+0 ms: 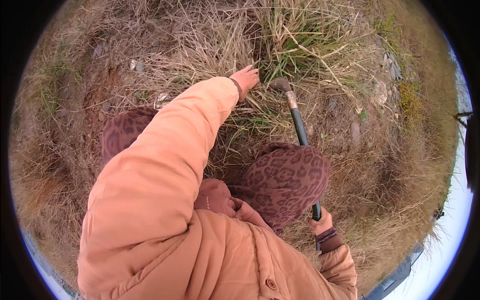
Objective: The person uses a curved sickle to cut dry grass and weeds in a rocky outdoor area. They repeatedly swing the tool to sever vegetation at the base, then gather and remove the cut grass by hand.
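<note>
Gripping the dark handle [300,127] toward its near end — probably for reach — the right hand [321,221] sits beyond the right knee [287,182]. Farther out, the left hand [246,78] meets the grass clump [302,47] — whether grasping blades, I cannot tell — with the tool head [280,84] just beside.

Jacket [160,155]: peach-orange, puffy, padded look; slvs [187,112] full, soft creases. Cuffs [329,240] dk brn, snug, both wrists. Front placket w/ seam, 1 rnd brn button [270,284]. Trousers [287,180]: maroon-brn, dkr leopard-type spots. Dusty-pink cloth [216,190] betw., short wht stitch line [208,202]. L hand [246,79], R hand [321,222] bare.
</note>
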Demonstrator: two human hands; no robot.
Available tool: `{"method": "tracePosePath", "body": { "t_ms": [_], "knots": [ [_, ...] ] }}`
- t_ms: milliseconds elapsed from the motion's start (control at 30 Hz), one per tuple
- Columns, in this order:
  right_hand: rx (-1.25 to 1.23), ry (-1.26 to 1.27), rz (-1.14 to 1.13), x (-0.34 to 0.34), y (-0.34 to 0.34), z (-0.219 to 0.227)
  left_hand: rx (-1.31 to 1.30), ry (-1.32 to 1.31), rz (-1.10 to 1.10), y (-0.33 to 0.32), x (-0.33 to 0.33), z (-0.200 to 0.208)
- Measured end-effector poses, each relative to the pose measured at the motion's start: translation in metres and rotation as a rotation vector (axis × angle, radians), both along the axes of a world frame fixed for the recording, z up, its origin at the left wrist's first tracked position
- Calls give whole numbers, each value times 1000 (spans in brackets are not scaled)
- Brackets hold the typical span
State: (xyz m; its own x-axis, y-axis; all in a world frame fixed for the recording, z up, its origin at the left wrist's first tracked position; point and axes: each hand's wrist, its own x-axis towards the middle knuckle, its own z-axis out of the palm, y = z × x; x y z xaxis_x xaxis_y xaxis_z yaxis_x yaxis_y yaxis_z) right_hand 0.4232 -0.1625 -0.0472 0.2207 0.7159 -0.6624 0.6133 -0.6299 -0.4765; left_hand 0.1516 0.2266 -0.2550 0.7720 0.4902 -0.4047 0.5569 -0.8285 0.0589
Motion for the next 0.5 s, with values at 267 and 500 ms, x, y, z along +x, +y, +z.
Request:
{"method": "tracePosePath", "body": {
  "t_ms": [267,500],
  "knots": [
    [328,-149,155,3,88,-31,-172,-98,163,-10,-26,-17],
    [148,-682,514,56,177,-88,-60,-120,85,-34,-28,5]
  ]
}}
